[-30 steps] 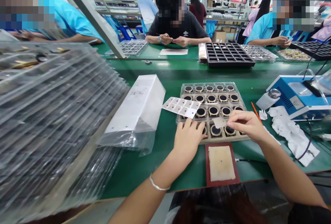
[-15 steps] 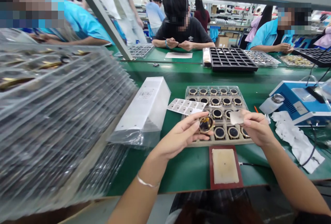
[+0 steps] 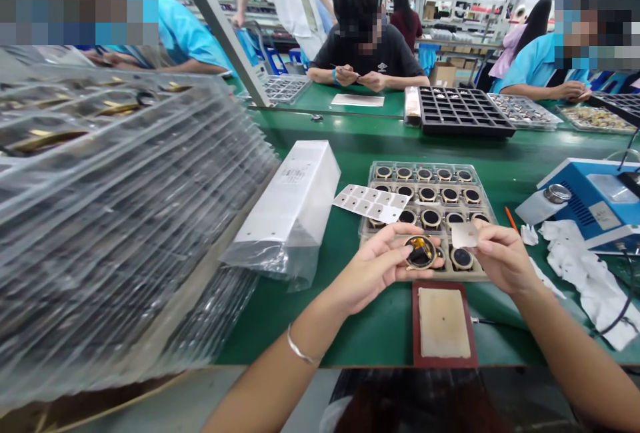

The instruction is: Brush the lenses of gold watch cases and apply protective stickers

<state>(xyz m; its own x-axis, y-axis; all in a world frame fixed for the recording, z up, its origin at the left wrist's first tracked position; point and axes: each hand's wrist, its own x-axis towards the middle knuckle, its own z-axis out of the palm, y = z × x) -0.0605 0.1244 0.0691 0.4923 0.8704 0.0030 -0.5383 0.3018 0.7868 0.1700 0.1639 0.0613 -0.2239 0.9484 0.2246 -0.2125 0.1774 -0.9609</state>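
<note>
Head view showed your left hand point(image 3: 373, 266) gripping a gold-rimmed watch case point(image 3: 421, 251) above the near edge of the parts tray point(image 3: 430, 216) on the green counter point(image 3: 350, 146). Your right hand point(image 3: 503, 256) pinched a small white sticker point(image 3: 464, 235) just beside the case.
</note>
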